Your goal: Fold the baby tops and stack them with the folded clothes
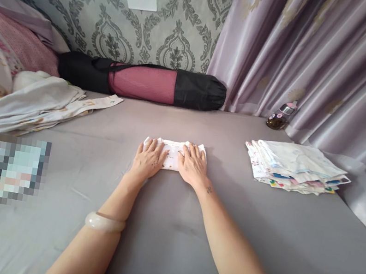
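Left hand (150, 158): flat, fingers slightly spread
Right hand (194, 164): flat, fingers slightly spread
Folded cloth (172, 155): under and between hands; white, printed, rectangular
Sheet (167, 228): grey fabric, beneath

White printed cloth (172, 156), folded, flat

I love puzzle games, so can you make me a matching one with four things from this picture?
Things:
1. white printed cloth
2. long bag
3. bangle
4. small bottle

Where or what colour:
A. around the left forearm
B. beside the curtain
C. under the left hand and right hand
D. black and pink

Right pairs: 1-C, 2-D, 3-A, 4-B
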A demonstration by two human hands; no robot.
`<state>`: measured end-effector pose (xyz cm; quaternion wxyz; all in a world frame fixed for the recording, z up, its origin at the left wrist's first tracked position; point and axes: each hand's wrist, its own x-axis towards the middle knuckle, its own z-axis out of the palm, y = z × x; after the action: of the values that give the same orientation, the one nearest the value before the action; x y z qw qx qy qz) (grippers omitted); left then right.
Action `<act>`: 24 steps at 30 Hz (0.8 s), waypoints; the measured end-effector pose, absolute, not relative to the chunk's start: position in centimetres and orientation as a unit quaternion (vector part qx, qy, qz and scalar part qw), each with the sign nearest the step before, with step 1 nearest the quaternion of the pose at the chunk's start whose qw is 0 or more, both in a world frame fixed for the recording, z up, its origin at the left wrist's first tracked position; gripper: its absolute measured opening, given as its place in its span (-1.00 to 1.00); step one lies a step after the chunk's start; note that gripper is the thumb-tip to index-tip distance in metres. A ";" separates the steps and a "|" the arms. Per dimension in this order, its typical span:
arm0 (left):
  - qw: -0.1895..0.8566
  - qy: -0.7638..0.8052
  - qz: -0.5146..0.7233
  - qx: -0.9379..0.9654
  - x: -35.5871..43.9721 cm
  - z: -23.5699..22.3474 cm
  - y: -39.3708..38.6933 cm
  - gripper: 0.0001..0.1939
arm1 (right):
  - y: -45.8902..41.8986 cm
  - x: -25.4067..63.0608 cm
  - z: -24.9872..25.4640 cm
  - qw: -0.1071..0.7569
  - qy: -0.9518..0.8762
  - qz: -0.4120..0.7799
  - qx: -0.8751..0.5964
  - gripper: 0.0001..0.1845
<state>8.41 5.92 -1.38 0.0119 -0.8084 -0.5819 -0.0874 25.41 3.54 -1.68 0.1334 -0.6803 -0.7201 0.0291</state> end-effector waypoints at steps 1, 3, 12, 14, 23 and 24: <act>0.012 -0.583 -0.088 -0.807 8.4 -1.4 5.9 -0.45 | 3.5 25.4 -1.7 0.134 -0.721 0.029 -0.680 -0.44; 0.012 -0.584 -0.089 -0.807 8.4 -1.4 5.9 -0.46 | 3.5 25.4 -1.6 0.135 -0.721 0.028 -0.679 -0.44; 0.036 -0.579 -0.140 -0.803 9.0 -1.4 5.9 -0.49 | 3.1 24.8 -0.7 0.166 -0.731 0.030 -0.661 -0.47; 0.035 -0.565 -0.153 -0.810 9.3 -1.3 5.8 -0.50 | 3.1 24.5 -0.7 0.172 -0.742 0.033 -0.647 -0.48; -0.020 -0.529 -0.102 -0.842 9.6 -2.2 6.0 -0.50 | 3.2 24.4 -1.7 0.163 -0.754 0.045 -0.634 -0.50; -0.019 -0.529 -0.102 -0.842 9.5 -2.3 6.0 -0.50 | 3.2 24.5 -1.8 0.164 -0.755 0.044 -0.634 -0.50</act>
<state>9.54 6.02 -2.26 -0.0190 -0.8420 -0.5294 -0.1023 24.46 3.20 -1.75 0.1641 -0.6339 -0.7546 0.0440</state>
